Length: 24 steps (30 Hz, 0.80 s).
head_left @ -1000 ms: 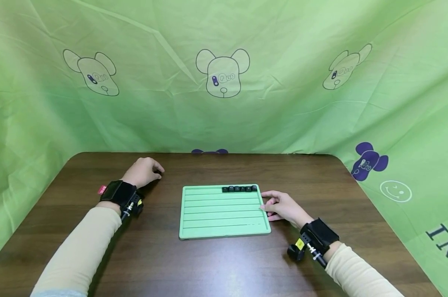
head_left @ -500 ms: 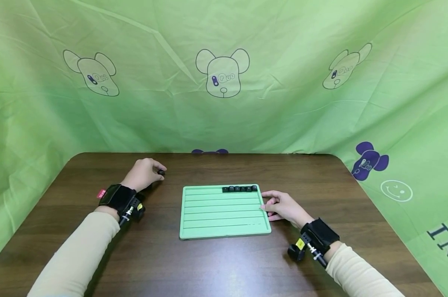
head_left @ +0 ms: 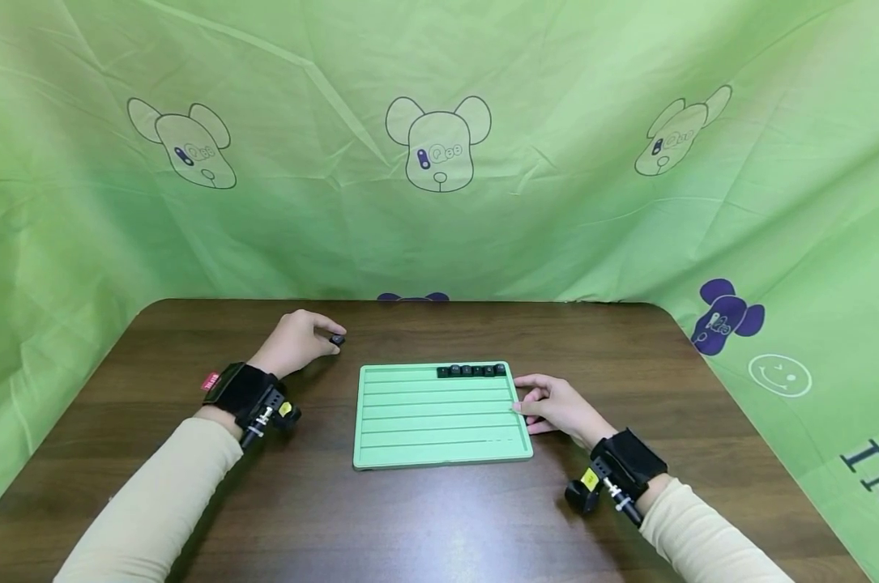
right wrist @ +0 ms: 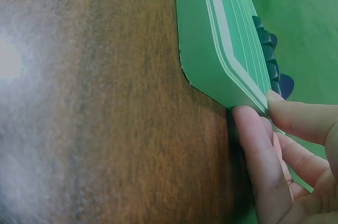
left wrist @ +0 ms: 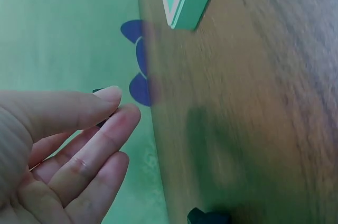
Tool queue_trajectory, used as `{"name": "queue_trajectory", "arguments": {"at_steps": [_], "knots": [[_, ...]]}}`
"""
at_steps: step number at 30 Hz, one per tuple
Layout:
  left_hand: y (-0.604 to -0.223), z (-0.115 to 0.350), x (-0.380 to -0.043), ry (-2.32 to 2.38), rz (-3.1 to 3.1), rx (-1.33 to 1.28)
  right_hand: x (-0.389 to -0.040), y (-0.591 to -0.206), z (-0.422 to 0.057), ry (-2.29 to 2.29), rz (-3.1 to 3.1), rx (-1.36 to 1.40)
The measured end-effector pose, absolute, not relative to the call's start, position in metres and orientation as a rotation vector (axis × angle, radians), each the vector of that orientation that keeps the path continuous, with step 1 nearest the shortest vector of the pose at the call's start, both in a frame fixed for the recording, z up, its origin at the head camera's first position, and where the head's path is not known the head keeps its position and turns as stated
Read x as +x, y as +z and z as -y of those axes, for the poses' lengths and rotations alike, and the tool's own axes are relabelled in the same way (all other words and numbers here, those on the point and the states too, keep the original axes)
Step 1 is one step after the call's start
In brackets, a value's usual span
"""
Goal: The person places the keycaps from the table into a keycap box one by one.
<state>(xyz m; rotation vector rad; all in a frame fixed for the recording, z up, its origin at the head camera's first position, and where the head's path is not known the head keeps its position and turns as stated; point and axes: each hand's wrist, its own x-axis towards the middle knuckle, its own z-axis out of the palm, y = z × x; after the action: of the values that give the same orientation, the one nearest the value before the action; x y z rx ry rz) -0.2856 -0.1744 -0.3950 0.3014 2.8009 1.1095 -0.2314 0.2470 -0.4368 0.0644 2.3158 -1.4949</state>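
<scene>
Fingers of our left hand (head_left: 298, 342) pinch a small black block (head_left: 338, 339) near the far left corner of a green grooved tray (head_left: 439, 419). Our right hand (head_left: 561, 409) grips the tray's right edge. Six black blocks (head_left: 471, 371) line the far groove's right end. Brown table (head_left: 300, 510) lies beneath; a green cartoon-print curtain (head_left: 541, 243) hangs behind.

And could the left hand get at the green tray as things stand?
Probably yes: the left hand, pinching a black block, is near the far left corner of the green tray, with nothing else visible between; the right hand holds its right edge.
</scene>
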Motion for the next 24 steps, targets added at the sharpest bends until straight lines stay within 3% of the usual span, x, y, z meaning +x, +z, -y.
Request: {"name": "queue_trajectory", "arguments": {"at_steps": [24], "knots": [[-0.396,0.129,-0.275,1.299,-2.745,0.353,-0.233,-0.439,-0.247,-1.495,-2.307,0.072]]}}
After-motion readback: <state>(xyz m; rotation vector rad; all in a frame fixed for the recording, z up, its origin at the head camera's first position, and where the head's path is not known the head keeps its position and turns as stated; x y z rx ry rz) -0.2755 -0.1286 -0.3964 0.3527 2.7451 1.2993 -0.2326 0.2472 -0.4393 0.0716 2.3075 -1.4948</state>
